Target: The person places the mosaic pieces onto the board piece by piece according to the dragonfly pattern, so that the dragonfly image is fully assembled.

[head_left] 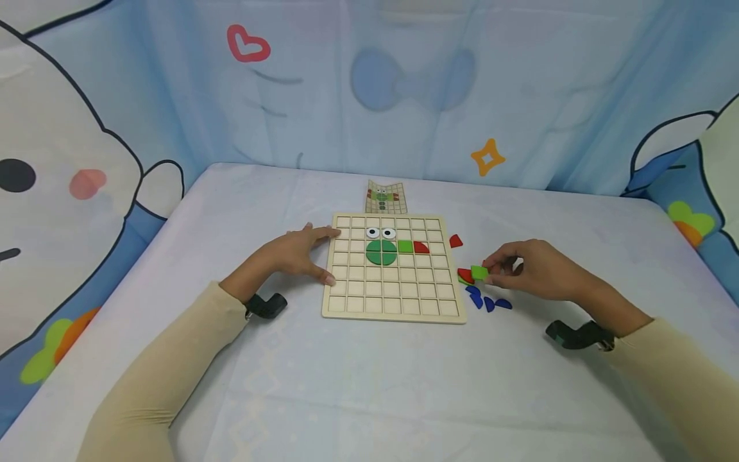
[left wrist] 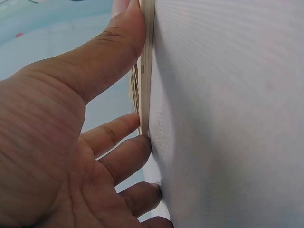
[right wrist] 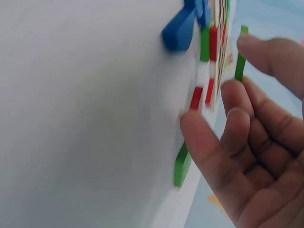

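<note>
My right hand (head_left: 537,269) pinches a light green square tile (head_left: 478,273) between thumb and fingertips, just right of the wooden grid board (head_left: 392,305). In the right wrist view the tile (right wrist: 240,61) shows edge-on, raised off the table. With spread, fairly straight fingers, my left hand (head_left: 296,251) rests at the board's left side, thumb and forefinger touching its rim. On the board sit two eye pieces (head_left: 389,233), a dark green circle of quarter pieces (head_left: 382,252), a light green square (head_left: 405,246) and a red quarter piece (head_left: 421,248).
A folded pattern card (head_left: 386,197) stands behind the board. To the right lie a red piece (head_left: 456,240), another red piece (head_left: 464,276) over a green one, and several blue half-round pieces (head_left: 489,304). A patterned curtain (head_left: 300,115) hangs behind the white-covered table (head_left: 369,385).
</note>
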### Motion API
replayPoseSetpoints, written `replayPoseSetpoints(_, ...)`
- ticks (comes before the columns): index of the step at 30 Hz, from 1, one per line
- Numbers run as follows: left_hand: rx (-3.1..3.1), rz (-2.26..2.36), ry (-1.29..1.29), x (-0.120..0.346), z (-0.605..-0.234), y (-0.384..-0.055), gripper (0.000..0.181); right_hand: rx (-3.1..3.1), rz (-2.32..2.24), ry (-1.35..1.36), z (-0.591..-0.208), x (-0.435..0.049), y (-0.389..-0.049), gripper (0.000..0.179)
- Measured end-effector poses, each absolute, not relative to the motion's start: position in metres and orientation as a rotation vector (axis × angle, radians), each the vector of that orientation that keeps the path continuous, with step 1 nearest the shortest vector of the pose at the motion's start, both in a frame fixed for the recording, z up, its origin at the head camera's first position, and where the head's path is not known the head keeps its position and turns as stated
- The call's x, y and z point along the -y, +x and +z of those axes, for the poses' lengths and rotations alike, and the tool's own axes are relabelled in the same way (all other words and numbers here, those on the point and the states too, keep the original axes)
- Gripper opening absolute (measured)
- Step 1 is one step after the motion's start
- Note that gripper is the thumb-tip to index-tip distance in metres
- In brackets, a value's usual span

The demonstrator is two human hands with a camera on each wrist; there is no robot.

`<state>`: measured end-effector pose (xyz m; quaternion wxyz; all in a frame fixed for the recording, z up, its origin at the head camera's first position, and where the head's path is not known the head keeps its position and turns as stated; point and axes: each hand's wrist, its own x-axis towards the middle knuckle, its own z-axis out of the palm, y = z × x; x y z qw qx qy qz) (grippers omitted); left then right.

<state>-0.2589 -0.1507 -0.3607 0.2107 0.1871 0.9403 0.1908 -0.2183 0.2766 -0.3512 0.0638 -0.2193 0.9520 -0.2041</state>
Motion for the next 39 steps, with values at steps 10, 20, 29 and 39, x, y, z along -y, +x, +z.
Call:
replayPoseSetpoints(10,-2.616,0.539,0.514,0.152,-0.365,-0.262,0.102,-2.877,-0.677,-0.769,-0.347,-0.231,-0.229,0.021)
replayPoseSetpoints(20,-2.607,0.551,0.527,0.151,-0.367,-0.263,0.101,-2.835,-0.628,-0.8,-0.348,-0.189,-0.246,0.019)
replayPoseSetpoints(29,-2.616,0.54,0.54,0.152,-0.366,-0.262,0.1,-2.822,-0.541,-0.814,-0.346,-0.166,-0.251,0.024)
replayPoseSetpoints(39,-2.609,0.542,0.545,0.151,-0.365,-0.261,0.101,-2.839,-0.447,-0.757,-0.349,-0.155,-0.256,0.024)
